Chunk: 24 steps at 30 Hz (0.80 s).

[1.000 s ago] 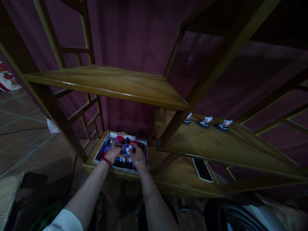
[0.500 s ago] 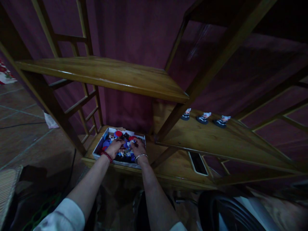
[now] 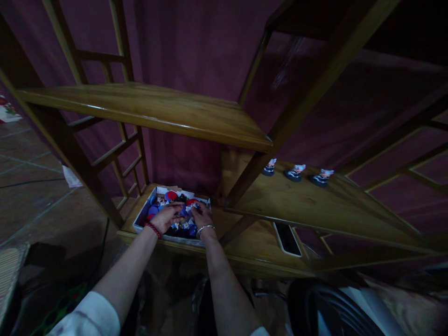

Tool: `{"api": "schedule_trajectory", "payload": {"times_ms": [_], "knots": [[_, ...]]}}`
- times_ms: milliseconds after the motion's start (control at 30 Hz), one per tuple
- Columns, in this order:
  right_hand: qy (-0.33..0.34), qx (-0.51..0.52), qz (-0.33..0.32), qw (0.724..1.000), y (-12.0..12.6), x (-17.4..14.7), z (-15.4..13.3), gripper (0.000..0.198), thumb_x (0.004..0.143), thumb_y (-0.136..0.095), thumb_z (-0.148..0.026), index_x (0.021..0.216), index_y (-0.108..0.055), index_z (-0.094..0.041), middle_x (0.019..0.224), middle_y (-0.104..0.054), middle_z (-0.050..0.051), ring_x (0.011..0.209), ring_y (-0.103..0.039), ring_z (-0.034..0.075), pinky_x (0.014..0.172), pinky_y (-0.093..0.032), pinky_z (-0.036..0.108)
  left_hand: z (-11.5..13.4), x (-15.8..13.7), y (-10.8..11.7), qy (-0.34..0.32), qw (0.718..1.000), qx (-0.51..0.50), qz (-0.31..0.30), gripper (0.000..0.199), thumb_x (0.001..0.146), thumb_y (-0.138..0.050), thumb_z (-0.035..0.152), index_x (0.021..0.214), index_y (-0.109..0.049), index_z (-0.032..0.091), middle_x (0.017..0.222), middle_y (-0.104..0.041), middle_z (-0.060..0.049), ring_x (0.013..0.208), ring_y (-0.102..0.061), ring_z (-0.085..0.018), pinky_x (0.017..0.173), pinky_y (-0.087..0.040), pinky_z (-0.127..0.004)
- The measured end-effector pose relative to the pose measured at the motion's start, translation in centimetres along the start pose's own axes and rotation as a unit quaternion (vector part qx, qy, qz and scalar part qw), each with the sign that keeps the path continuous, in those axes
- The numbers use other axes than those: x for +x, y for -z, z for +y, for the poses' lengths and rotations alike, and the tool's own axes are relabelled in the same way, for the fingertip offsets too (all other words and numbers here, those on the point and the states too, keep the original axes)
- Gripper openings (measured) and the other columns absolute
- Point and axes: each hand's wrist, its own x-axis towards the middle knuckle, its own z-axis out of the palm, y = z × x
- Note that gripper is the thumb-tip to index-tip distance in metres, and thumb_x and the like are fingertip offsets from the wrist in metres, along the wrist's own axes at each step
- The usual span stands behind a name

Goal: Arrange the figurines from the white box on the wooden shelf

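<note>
A shallow white cardboard box [image 3: 139, 223] stands on the low wooden shelf, filled with small figurines and round red, blue and purple pieces. Over its middle, my left hand [image 3: 167, 217] has its fingers closed at a purple round piece [image 3: 184, 211]; a red bead bracelet circles that wrist. Facing it, my right hand [image 3: 203, 217], with a silvery bracelet at the wrist, pinches a small white-and-blue figurine [image 3: 190, 207]. The two hands are close together, and their fingers partly cover what they hold. Dim light blurs the finer details.
Three small figurines on dark round bases, one of them this figurine [image 3: 294, 172], stand on the raised shelf [image 3: 280, 198] at right. A phone-like dark slab with a white rim [image 3: 287, 239] lies on the lower board. An upper shelf [image 3: 150, 109] overhangs the box.
My left hand's fingers have reached a little to the right, and the purple piece now shows between the hands. My right hand stays nearly in place. The view has shifted slightly.
</note>
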Motion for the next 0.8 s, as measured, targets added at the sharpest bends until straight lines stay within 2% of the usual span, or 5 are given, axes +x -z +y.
{"api": "schedule_trajectory", "payload": {"times_ms": [233,467,633,800], "knots": [[-0.019,0.019,-0.017,0.999,-0.11,-0.17,-0.89,0.040,0.066,-0.052,-0.031,0.105,-0.056,-0.023,0.080,-0.064,-0.001,0.068,-0.059,0.015,0.060,-0.048,0.025,0.17,-0.17,0.17,0.004,1.000,-0.026,0.011,0.015,0.074,-0.052,0.012,0.089,-0.055,0.014,0.062,-0.057,0.001,0.055,-0.055,-0.008,0.058,-0.046,-0.022],[0.012,0.041,-0.016,0.999,-0.09,-0.35,-1.13,0.040,0.064,-0.053,-0.029,0.103,-0.056,-0.021,0.082,-0.063,-0.001,0.075,-0.059,0.015,0.068,-0.048,0.026,0.17,-0.37,0.17,0.006,0.999,-0.038,0.013,0.010,0.075,-0.054,0.014,0.085,-0.053,0.014,0.065,-0.058,0.000,0.055,-0.055,-0.008,0.059,-0.048,-0.023],[0.025,0.020,-0.022,0.999,-0.09,-0.36,-1.07,0.040,0.064,-0.053,-0.029,0.103,-0.056,-0.021,0.080,-0.062,-0.001,0.073,-0.058,0.014,0.067,-0.047,0.025,0.24,-0.46,0.18,0.007,0.999,-0.038,0.021,0.006,0.076,-0.053,0.012,0.081,-0.053,0.014,0.060,-0.056,0.002,0.053,-0.055,-0.008,0.059,-0.049,-0.024],[0.029,0.034,-0.035,0.998,-0.05,-0.33,-1.05,0.039,0.064,-0.052,-0.029,0.102,-0.055,-0.022,0.082,-0.062,-0.001,0.073,-0.058,0.014,0.066,-0.047,0.024,0.30,-0.51,0.15,0.003,0.998,-0.046,0.033,0.006,0.074,-0.055,0.012,0.080,-0.055,0.014,0.063,-0.058,0.000,0.055,-0.054,-0.007,0.060,-0.049,-0.024]]}}
